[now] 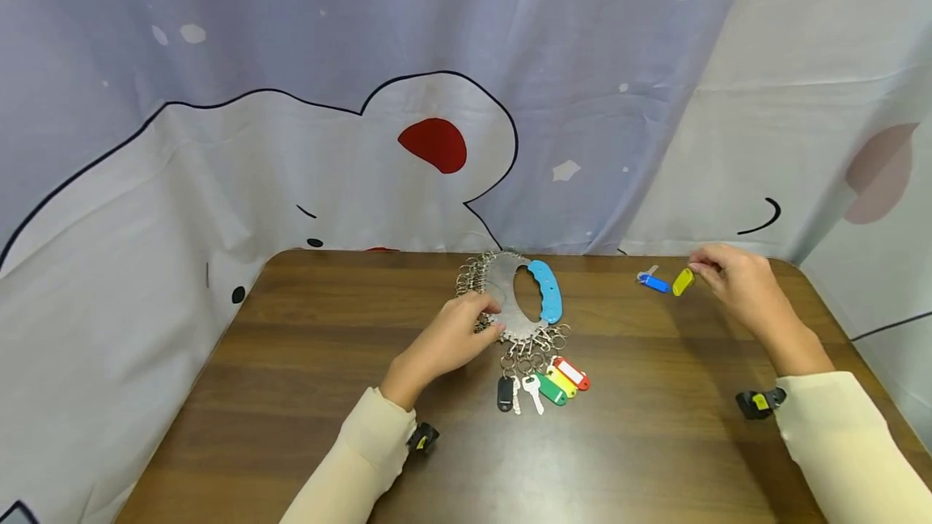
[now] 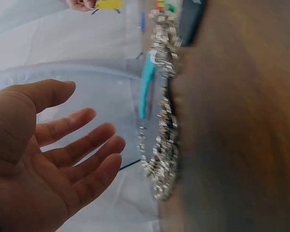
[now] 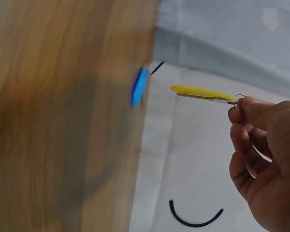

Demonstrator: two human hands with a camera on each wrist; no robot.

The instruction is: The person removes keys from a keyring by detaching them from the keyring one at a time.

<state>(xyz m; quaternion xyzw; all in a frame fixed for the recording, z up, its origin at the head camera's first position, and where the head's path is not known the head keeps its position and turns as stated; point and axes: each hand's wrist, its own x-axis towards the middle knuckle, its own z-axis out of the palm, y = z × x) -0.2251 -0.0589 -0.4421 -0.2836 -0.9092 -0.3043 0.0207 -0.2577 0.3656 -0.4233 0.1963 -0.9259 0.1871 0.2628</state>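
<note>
My right hand [image 1: 743,285] pinches the small metal ring of a key with a yellow key tag [image 1: 683,282]. In the right wrist view the yellow tag [image 3: 203,93] and its key stick out sideways from thumb and forefinger. A key with a blue tag [image 1: 655,284] lies on the table close by. My left hand [image 1: 455,330] hovers with loosely bent fingers over a round metal key holder plate [image 1: 510,310] with a blue handle [image 1: 548,291]. Nothing is in the left palm [image 2: 43,179]. Many small clips [image 2: 166,159] line the plate's rim.
Keys with a black tag [image 1: 506,393], a green tag [image 1: 551,390], a yellow one [image 1: 564,382] and a red one [image 1: 572,373] hang from the plate's front clips. The wooden table [image 1: 328,395] meets a printed curtain [image 1: 349,184] at its back edge.
</note>
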